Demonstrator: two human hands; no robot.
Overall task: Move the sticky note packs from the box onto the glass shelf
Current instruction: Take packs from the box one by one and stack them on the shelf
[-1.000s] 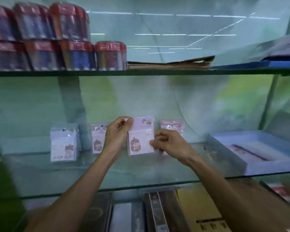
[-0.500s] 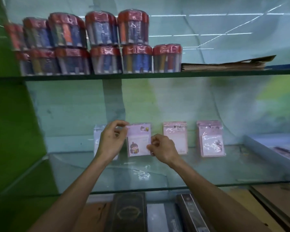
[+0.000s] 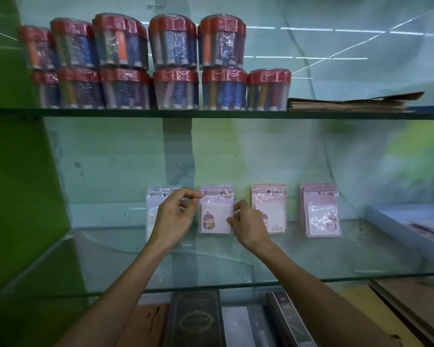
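**Head view: both hands on a sticky pack at the shelf back**

A pack (image 3: 216, 211) stands upright against the wall on the glass shelf (image 3: 311, 259), second in a row of four. The left hand (image 3: 172, 216) pinches its top left corner; the right hand (image 3: 247, 224) pinches its right edge. Other packs (image 3: 320, 210) stand to either side. The box (image 3: 396, 229) sits at the shelf's right end. Red-lidded pen tubs (image 3: 176, 88) fill the upper shelf.

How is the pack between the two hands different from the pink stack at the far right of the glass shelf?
The pack between the hands looks single; the far-right stack shows several layered packs. The left hand and right hand pinch the first; nothing touches the stack. Both stand upright by the back wall, showing a cartoon figure.
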